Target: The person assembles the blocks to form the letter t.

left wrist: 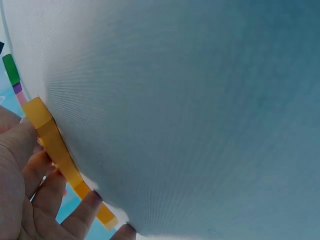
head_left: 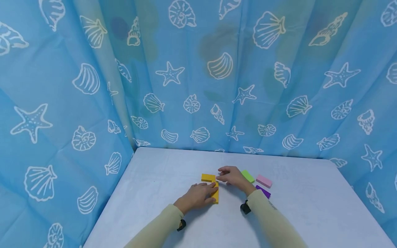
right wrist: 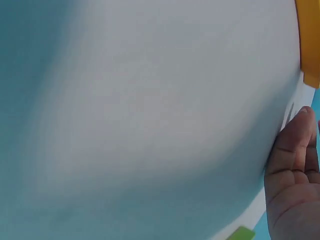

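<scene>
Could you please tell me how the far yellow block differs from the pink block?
Colour aside, the far yellow block lies nearly straight across the view, while the pink block sits at a slant. The far yellow block is just left of the right hand; the pink block lies to that hand's right. Both are oblong and rest on the white tabletop.

Passage lies beyond the yellow blocks; rightward, the green block, pink block and purple block obstruct.

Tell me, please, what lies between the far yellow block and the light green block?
In the head view, the person's right hand lies between the far yellow block and the light green block.
</scene>
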A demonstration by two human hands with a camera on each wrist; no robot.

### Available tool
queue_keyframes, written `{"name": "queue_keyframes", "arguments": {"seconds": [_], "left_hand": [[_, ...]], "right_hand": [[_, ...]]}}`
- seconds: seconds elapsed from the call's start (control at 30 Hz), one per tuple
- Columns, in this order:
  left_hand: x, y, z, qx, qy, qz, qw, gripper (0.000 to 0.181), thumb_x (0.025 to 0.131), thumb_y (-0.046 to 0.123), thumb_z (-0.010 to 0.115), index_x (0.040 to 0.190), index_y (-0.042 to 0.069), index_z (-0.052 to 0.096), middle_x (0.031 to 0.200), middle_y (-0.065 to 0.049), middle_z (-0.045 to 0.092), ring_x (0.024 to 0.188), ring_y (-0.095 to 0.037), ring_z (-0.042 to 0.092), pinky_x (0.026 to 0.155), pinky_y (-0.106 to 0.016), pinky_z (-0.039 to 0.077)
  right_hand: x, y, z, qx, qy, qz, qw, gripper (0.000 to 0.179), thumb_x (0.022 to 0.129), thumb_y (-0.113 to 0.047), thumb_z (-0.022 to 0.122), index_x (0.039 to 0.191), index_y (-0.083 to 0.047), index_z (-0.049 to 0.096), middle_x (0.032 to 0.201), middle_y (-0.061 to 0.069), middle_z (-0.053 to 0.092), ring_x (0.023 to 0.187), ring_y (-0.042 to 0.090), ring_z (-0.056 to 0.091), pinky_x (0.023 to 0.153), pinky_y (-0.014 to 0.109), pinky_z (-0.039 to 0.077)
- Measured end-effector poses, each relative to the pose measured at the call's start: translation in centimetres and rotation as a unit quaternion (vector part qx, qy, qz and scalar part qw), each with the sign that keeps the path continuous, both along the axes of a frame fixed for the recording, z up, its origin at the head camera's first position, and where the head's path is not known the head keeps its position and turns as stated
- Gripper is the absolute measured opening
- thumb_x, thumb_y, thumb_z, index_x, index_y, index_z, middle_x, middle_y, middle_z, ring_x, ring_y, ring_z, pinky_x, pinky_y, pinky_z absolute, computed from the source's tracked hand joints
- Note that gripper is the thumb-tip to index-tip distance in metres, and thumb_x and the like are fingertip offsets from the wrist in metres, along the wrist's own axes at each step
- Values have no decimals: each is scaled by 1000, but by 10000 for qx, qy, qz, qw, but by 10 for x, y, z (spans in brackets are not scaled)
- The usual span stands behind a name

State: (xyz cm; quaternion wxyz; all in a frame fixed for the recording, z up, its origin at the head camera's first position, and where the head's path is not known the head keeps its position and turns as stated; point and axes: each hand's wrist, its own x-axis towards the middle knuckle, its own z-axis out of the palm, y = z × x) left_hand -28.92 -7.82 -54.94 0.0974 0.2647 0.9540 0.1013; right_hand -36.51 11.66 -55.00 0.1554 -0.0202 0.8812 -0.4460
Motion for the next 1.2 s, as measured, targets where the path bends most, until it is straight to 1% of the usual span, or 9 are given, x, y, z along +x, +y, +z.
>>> {"name": "queue_keyframes", "arguments": {"seconds": [0.07, 0.23, 0.53, 0.7, 0.9, 1.03, 1.2], "left_hand": [[0, -1, 0, -37, 1, 11, 10000, 56, 95, 50, 59, 147, 30, 49, 155, 9, 43, 137, -27, 49, 109, -58, 41], [1, -3, 0, -78, 44, 7, 10000, 56, 96, 50, 59, 147, 30, 48, 155, 9, 42, 137, -26, 49, 109, -55, 42], [3, -4, 1, -35, 32, 3, 10000, 55, 97, 51, 56, 147, 31, 47, 156, 10, 41, 139, -25, 47, 110, -55, 41], [3, -4, 0, 13, 56, -36, 10000, 55, 96, 50, 57, 147, 30, 48, 156, 9, 42, 138, -25, 48, 110, -55, 41], [5, -3, 1, 35, 9, 16, 10000, 55, 96, 50, 58, 146, 31, 49, 155, 9, 43, 138, -26, 48, 109, -55, 41], [5, -3, 0, 44, 20, -2, 10000, 55, 96, 50, 58, 147, 30, 48, 156, 9, 42, 138, -26, 47, 110, -55, 41], [3, -2, -1, 16, 117, -40, 9999, 54, 97, 49, 57, 147, 31, 48, 156, 10, 42, 139, -24, 47, 110, -54, 41]], "right_hand": [[1, 5, 0, -35, 20, -7, 10000, 48, 85, -29, 78, 128, -15, 65, 116, 5, 67, 90, 19, 61, 82, 33, 58], [1, 16, 3, 5, 155, 136, 9998, 49, 85, -30, 78, 130, -16, 64, 119, 4, 66, 91, 19, 62, 78, 32, 58], [4, 33, 12, 77, 229, 247, 9994, 47, 87, -27, 77, 129, -13, 64, 121, 7, 66, 96, 19, 64, 82, 35, 58], [5, 44, 13, 114, 364, 320, 9988, 46, 87, -27, 76, 129, -12, 64, 123, 9, 66, 98, 20, 64, 82, 37, 59], [5, 57, 17, 211, 423, 403, 9981, 48, 87, -27, 76, 130, -11, 64, 125, 11, 66, 101, 22, 64, 82, 37, 59], [6, 64, 20, 266, 438, 428, 9978, 49, 87, -28, 76, 131, -11, 63, 126, 12, 65, 102, 22, 64, 82, 38, 58], [8, 72, 22, 243, 416, 429, 9979, 50, 87, -28, 76, 132, -10, 62, 126, 14, 65, 100, 22, 64, 81, 37, 58]]}}
